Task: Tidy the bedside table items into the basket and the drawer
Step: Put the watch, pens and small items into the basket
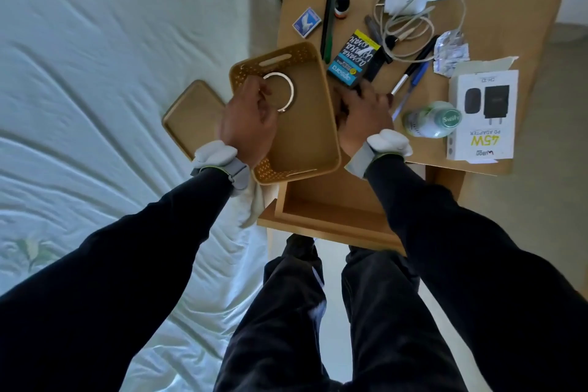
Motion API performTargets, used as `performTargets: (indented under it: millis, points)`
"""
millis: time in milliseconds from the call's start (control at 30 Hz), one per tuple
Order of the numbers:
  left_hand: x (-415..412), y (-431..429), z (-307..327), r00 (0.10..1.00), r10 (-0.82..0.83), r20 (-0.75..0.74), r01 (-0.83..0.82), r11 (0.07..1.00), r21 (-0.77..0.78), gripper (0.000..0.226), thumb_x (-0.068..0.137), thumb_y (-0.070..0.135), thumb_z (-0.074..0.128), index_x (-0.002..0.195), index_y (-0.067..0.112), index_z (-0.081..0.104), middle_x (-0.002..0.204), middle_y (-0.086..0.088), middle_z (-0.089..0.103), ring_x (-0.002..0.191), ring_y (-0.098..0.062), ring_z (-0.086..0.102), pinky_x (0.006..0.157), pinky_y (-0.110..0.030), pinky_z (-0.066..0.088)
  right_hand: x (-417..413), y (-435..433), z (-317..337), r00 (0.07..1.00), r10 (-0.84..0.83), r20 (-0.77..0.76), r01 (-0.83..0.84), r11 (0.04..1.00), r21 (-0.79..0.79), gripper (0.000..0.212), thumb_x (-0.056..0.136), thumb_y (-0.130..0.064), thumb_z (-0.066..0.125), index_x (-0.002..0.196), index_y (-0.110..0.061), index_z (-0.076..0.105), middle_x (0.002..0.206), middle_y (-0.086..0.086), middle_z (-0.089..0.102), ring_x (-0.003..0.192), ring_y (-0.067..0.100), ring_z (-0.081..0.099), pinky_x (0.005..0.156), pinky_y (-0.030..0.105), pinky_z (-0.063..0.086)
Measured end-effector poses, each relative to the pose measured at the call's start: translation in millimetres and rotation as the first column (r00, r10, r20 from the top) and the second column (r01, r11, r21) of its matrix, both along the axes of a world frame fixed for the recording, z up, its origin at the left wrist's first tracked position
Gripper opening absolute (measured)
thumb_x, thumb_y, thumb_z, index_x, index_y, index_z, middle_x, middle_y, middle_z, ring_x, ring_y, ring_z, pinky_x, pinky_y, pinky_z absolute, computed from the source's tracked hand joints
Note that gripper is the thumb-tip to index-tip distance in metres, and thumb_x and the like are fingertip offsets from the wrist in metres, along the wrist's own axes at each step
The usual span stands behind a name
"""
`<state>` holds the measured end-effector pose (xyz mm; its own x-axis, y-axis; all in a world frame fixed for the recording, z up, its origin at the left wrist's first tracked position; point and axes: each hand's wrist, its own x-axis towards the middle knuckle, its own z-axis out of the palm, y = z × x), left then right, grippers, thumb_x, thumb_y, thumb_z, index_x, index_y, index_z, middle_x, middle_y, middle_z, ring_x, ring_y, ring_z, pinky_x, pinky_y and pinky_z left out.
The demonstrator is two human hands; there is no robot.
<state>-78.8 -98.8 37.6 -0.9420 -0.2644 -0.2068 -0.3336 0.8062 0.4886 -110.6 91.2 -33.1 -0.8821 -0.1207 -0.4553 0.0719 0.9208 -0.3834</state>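
A tan perforated basket point(310, 137) sits at the left edge of the bedside table point(509, 3), partly over the open drawer point(334, 210). My left hand point(251, 118) is inside the basket, fingers pinching a metal ring point(288, 86). My right hand point(366, 111) rests on the table beside the basket's right wall, its fingers touching the lower end of a black and blue pen box point(353, 60). Whether it grips the box I cannot tell.
The basket lid point(191, 118) lies on the bed. On the table are a white charger with cable point(407, 0), pens point(410, 73), a green-capped bottle point(432, 119), a white adapter box point(483, 114), a matchbox point(307, 22), a small dark bottle point(342, 3) and a crumpled wrapper point(450, 52).
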Motion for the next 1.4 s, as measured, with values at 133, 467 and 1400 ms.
performTargets:
  millis: [133,467,1400]
  points:
    - [-13,26,-8,0.982,-0.187,0.004,0.187,0.982,-0.017,0.018,0.086,0.024,0.049,0.102,0.023,0.055,0.086,0.007,0.060,0.076,-0.015,0.056,0.064,-0.038,0.048,13,8,-9,0.999,-0.041,-0.014,0.042,0.998,0.045,0.042,0.089,-0.018,0.049,0.129,-0.030,0.056,0.152,0.006,0.034,0.134,0.043,0.032,0.106,0.047,0.039]
    - [-78,81,-29,0.817,-0.573,0.066,0.531,0.700,-0.477,0.037,0.081,0.037,0.048,0.106,0.013,0.059,0.112,-0.010,0.058,0.109,-0.033,0.051,0.100,-0.046,0.032,9,-2,-16,0.963,-0.262,-0.065,0.262,0.965,-0.012,0.052,0.085,-0.025,0.063,0.133,-0.034,0.044,0.131,0.008,0.039,0.128,0.032,0.039,0.075,0.042,0.052]
    - [4,48,-6,0.998,0.014,0.067,-0.017,0.999,0.051,0.052,0.084,0.046,0.051,0.126,0.023,0.030,0.114,0.002,0.053,0.100,-0.019,0.056,0.086,-0.053,0.050,8,2,-9,0.930,-0.366,0.012,0.365,0.924,-0.116,0.035,0.084,-0.013,0.058,0.113,-0.029,0.048,0.115,0.006,0.052,0.112,0.029,0.046,0.080,0.039,0.049]
